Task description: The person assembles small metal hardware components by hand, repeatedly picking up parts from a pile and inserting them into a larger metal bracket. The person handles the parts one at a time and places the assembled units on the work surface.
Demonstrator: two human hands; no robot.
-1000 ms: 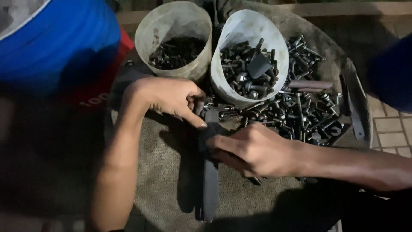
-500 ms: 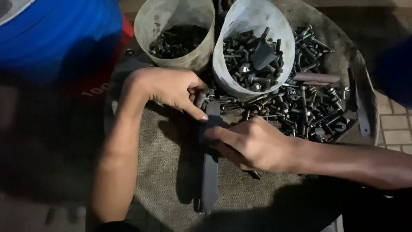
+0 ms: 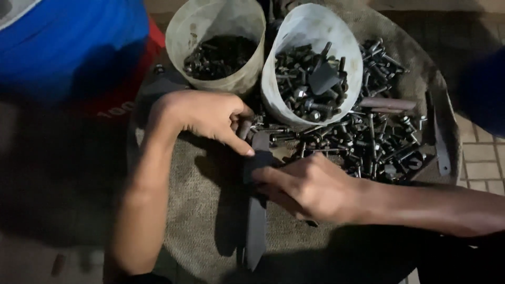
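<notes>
My left hand point(image 3: 208, 115) pins the dark metal strip point(image 3: 256, 210) with its forefinger so it lies steady on the sacking point(image 3: 200, 210). My right hand point(image 3: 310, 186) clamps fingers on its middle, near the loose bolts point(image 3: 379, 137).

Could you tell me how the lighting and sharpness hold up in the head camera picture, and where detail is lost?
Head view: dim, uneven light. The two white buckets and the loose bolts are brightest; the left hand and right hand are lit but slightly soft. The dark flat metal bar throws a shadow on the burlap cloth. The lower corners fall into near black, with no glare.
</notes>
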